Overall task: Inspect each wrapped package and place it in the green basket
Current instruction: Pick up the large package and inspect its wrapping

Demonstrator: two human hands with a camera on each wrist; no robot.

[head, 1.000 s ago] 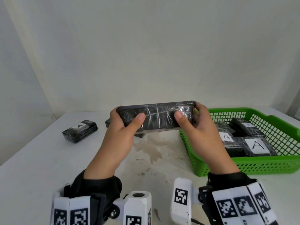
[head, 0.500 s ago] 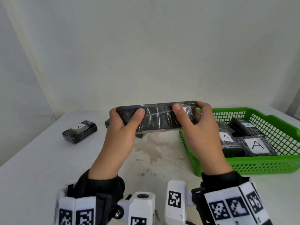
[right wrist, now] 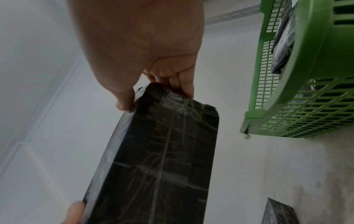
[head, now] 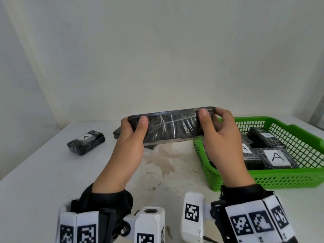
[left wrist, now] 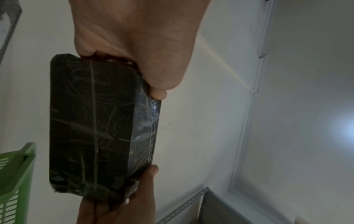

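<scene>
A long black package wrapped in clear film (head: pixel 172 128) (left wrist: pixel 95 128) (right wrist: pixel 159 163) is held above the table, its long side facing me. My left hand (head: pixel 133 130) (left wrist: pixel 134 63) grips its left end, thumb on the near face. My right hand (head: pixel 213 123) (right wrist: pixel 159 84) grips its right end the same way. The green basket (head: pixel 289 178) (right wrist: pixel 306 106) (left wrist: pixel 17 166) stands to the right with several black packages labelled "A" (head: pixel 277 157) inside. Another labelled package (head: pixel 85 142) lies on the table at the left.
A further black package (head: pixel 117 134) (right wrist: pixel 279 212) lies on the table behind my left hand, mostly hidden. The white table (head: pixel 35 181) has a brownish stain (head: pixel 163 163) in the middle. A pale wall stands behind the table.
Both hands have turned the held package a little, raising its right end. My right thumb has slid from the middle toward the right end.
</scene>
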